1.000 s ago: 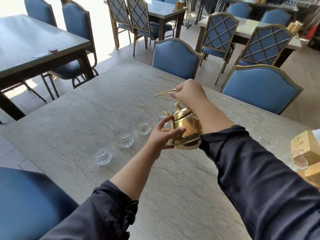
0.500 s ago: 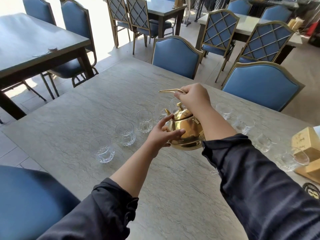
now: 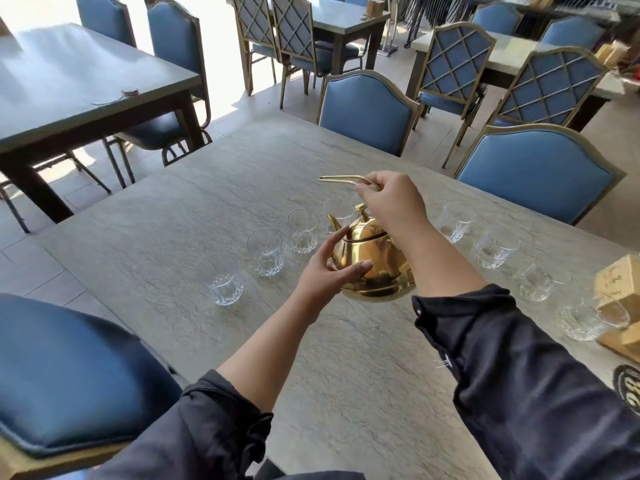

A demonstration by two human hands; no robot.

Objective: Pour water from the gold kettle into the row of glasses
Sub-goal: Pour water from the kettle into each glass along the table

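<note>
The gold kettle (image 3: 375, 261) is near upright just above the grey stone table (image 3: 173, 209), spout toward the far left. My right hand (image 3: 393, 202) grips its thin gold handle from above. My left hand (image 3: 329, 271) rests on the kettle's left side, thumb and fingers spread against the body. A row of clear patterned glasses runs across the table: three stand to the left (image 3: 223, 280) (image 3: 266, 251) (image 3: 302, 230), one (image 3: 339, 211) is just behind the spout, and several more (image 3: 454, 220) (image 3: 495, 251) (image 3: 535, 282) stretch to the right.
Blue padded chairs stand behind the table (image 3: 367, 109) (image 3: 533, 171) and at the near left (image 3: 69, 372). A wooden holder (image 3: 620, 282) sits at the right edge beside the last glass (image 3: 585, 320). Other tables and chairs fill the room beyond.
The kettle has tipped back from a pouring tilt to nearly upright and come lower. Both hands stayed on it. The camera view shifted, showing more glasses on the right.
</note>
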